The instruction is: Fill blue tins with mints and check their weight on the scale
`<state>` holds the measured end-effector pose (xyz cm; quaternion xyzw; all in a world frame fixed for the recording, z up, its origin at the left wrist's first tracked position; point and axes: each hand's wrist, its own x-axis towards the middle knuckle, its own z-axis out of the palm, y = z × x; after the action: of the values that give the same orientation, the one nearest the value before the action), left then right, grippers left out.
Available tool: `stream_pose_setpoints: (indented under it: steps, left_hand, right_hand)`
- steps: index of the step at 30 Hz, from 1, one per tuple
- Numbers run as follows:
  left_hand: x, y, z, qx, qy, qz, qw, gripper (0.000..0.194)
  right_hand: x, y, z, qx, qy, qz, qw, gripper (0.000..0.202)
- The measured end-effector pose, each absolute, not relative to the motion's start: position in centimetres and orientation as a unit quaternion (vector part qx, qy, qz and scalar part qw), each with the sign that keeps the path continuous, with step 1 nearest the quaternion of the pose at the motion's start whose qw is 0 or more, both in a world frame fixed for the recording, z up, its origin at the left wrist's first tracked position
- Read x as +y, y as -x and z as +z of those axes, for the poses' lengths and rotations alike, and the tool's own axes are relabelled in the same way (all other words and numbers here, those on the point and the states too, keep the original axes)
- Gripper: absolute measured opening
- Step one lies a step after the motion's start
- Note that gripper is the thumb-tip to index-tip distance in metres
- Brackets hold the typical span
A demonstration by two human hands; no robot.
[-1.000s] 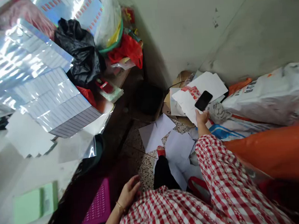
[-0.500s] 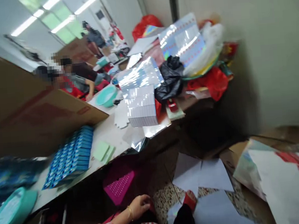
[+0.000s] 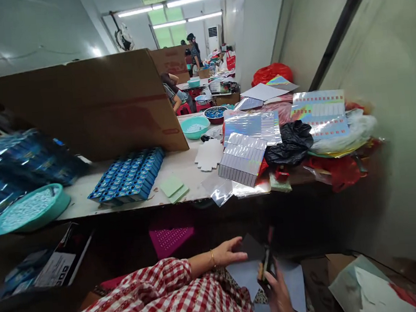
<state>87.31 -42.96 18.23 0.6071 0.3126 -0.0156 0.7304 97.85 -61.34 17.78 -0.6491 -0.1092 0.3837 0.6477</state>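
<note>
My left hand (image 3: 230, 253) reaches across in front of my body with its fingers apart and nothing in it. A thin bracelet (image 3: 212, 257) circles that wrist. Lower right, my right hand (image 3: 279, 292) is closed round a dark, narrow tool with a yellowish part (image 3: 265, 266); blur hides its exact kind. The tool points up, a short way to the right of my left fingertips. Below both hands, white sheets (image 3: 293, 284) lie on the floor.
On the workbench (image 3: 180, 168) stand a block of blue boxes (image 3: 128, 179), green pads (image 3: 173, 188), stacked silvery cards (image 3: 242, 158) and a black bag (image 3: 289, 144). Teal basins (image 3: 65, 203) hold small parts. A cardboard panel (image 3: 117, 105) rises behind. A pink stool (image 3: 171, 240) sits under the bench.
My view has levelled and turned. My left hand has left my lap and stretched out to the right. My right hand has come into view, holding the dark tool.
</note>
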Motion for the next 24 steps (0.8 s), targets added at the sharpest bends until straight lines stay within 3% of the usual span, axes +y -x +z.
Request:
stream_pose_setpoints:
  steps: [6, 10, 14, 24]
  left_hand:
    - [-39.6, -83.0, 25.3, 0.286, -0.405, 0.224, 0.839, 0.065]
    - [-38.2, -79.0, 28.9, 0.265, -0.289, 0.264, 0.881, 0.05]
    - [-36.7, -75.5, 30.8, 0.212, -0.207, 0.201, 0.934, 0.054]
    - [-34.8, -73.6, 33.2, 0.107, -0.167, 0.305, 0.932, 0.066]
  right_hand:
    - [-51.4, -90.7, 23.4, -0.239, 0.583, 0.459, 0.626, 0.089]
    - [-48.5, -86.9, 27.5, -0.333, 0.593, 0.437, 0.588, 0.089]
    - [-47.4, -84.7, 28.9, -0.408, 0.575, 0.415, 0.575, 0.084]
    - [-51.3, -89.1, 24.9, -0.265, 0.656, 0.382, 0.595, 0.067]
